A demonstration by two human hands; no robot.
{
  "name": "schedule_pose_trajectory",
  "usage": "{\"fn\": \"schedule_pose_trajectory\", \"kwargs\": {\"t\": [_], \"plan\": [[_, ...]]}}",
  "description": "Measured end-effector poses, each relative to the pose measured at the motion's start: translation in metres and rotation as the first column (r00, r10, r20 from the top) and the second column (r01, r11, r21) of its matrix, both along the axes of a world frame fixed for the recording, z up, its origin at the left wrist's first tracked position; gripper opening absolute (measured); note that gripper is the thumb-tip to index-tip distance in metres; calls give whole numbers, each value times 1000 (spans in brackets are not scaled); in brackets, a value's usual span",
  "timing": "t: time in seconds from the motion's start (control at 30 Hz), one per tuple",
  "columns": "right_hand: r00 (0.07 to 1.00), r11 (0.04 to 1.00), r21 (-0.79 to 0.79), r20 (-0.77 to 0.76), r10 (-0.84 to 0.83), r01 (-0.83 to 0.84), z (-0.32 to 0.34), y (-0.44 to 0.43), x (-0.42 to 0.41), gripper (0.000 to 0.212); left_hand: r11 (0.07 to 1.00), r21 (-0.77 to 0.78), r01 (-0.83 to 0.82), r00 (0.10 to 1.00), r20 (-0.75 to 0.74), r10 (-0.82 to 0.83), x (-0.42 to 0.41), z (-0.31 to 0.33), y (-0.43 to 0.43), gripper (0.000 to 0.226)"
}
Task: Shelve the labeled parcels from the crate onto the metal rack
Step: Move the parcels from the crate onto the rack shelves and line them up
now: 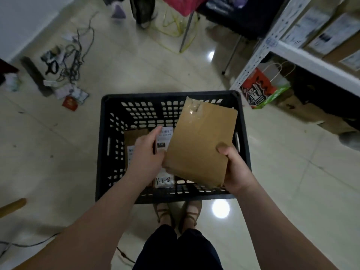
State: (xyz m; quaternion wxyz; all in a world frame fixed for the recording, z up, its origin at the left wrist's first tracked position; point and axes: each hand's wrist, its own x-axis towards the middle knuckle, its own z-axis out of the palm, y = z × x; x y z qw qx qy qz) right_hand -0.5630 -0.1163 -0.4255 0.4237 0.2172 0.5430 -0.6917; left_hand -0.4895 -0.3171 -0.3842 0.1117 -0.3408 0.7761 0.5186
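So you've got a flat brown parcel up in the air over the right half of the black crate, tilted, with its taped end toward the crate's far edge. Your right hand is gripping its near right corner, thumb on top and fingers wrapped underneath. Your left hand sits against the parcel's near left corner with its fingers stretched out fairly straight. Can't see if the thumb is tucked under.

The crate's on the floor right in front of your feet. Down in its left half there's another brown box with a white label. Beside that, near the crate's near edge, a white label has "4-2-8" handwritten on it.

The metal rack is off to the far right with labeled boxes on its shelf and a paper bag under it. There's a tangle of cables on the floor far left.
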Motion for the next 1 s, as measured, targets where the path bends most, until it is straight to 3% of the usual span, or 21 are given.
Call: {"fn": "schedule_pose_trajectory", "kwargs": {"t": [0.1,0.17,0.23,0.3,0.33,0.4,0.43,0.63,0.83,0.9,1.0], "plan": [[955,971,239,-289,62,9,40,-6,3,125,984,-89,155,982,-91,-163,-8,40,10,50],[848,927,374,-493,196,3,69,-15,4,128,974,24,226,968,-115,-222,-15,67,28,64],[744,917,397,-602,288,-34,94,-20,5,123,962,216,167,980,-146,-137,-20,88,37,89],[761,963,267,-617,203,-40,123,-17,5,105,934,356,28,989,-145,25,-25,104,35,106],[774,985,169,-621,124,-23,137,-12,4,85,920,391,-23,986,-145,86,-27,111,33,112],[798,999,30,-601,29,-14,162,-3,-1,50,892,448,-59,970,-184,157,-27,119,28,120],[797,999,12,-603,31,-30,171,-3,-4,45,883,466,-54,963,-211,170,-26,122,28,118],[643,975,133,-734,218,-178,199,-17,1,60,876,479,-65,958,-216,189,-23,131,28,115],[617,958,118,-742,261,-262,228,-35,12,66,816,577,21,949,-268,166,-19,144,11,122],[654,978,70,-734,185,-198,237,-41,16,60,818,575,28,945,-281,165,-14,153,2,122],[632,992,64,-775,-20,110,246,-50,19,49,835,549,33,940,-301,161,-1,171,-18,114]]}}
